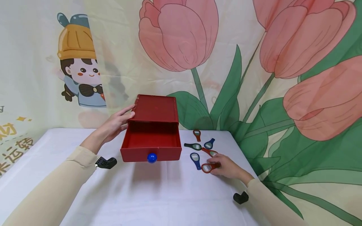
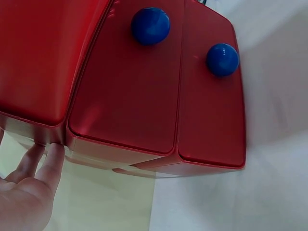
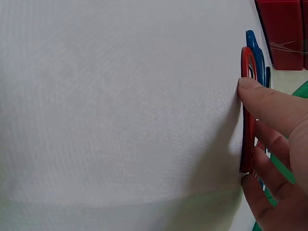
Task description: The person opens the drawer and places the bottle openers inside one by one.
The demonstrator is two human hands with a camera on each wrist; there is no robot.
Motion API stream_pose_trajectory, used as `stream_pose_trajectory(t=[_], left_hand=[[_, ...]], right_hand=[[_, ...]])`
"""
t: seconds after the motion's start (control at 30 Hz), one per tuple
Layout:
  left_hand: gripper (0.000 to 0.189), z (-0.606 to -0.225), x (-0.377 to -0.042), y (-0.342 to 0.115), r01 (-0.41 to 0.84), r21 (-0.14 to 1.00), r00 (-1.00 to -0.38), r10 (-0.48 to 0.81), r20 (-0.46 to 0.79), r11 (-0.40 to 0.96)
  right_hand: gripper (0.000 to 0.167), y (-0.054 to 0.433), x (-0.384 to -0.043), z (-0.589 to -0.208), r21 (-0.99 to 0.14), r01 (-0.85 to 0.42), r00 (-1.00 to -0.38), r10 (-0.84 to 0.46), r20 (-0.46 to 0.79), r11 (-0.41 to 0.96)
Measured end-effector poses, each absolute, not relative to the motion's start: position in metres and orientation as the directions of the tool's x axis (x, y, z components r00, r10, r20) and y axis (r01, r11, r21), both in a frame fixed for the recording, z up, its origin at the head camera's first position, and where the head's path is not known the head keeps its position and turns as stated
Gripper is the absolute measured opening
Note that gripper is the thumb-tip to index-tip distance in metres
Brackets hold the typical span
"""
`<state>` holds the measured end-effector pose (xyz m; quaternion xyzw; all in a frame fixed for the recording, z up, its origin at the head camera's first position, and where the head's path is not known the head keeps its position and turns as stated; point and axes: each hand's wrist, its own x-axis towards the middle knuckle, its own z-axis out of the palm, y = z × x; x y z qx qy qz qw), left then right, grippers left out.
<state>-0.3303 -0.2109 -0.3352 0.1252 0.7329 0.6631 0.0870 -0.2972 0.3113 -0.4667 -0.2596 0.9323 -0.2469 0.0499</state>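
A red drawer box (image 1: 155, 108) stands on the table, its top drawer (image 1: 151, 154) pulled out by a blue knob (image 1: 152, 158). The left wrist view shows two more drawer fronts (image 2: 127, 86) with blue knobs. My left hand (image 1: 114, 125) rests against the box's left side, fingers mostly straight. At the right, my right hand (image 1: 226, 166) pinches a red magnifying glass (image 1: 206, 168) by its handle. The right wrist view has the thumb against its edge and the fingers behind. A blue magnifying glass (image 1: 195, 160) lies just left of it.
Around that hand lie another red magnifying glass (image 1: 209, 152), a dark green one (image 1: 193, 146), a blue one (image 1: 209, 144) and a red one (image 1: 196, 135) farther back. White cloth covers the table (image 1: 169, 201). A tulip-print curtain (image 1: 181, 34) hangs behind it.
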Motion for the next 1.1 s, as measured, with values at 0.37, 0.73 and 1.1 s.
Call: stream_pose_trajectory(t=[0.37,0.73,1.1], left_hand=[[0.077,-0.334,-0.330,-0.213,0.072,0.994,-0.953,0.298,0.044,0.084],[0.077,-0.333,-0.329,-0.211,0.071,0.995,-0.952,0.304,0.045,0.073],[0.076,-0.334,-0.330,-0.210,0.065,0.995,-0.952,0.304,0.040,0.072]], right_hand=[[0.034,0.310,-0.298,-0.468,-0.515,-0.435,-0.865,-0.502,0.011,0.739],[0.033,0.315,-0.292,-0.465,-0.499,-0.458,-0.858,-0.512,0.032,0.736],[0.032,0.308,-0.289,-0.427,-0.491,-0.549,-0.815,-0.563,0.135,0.677]])
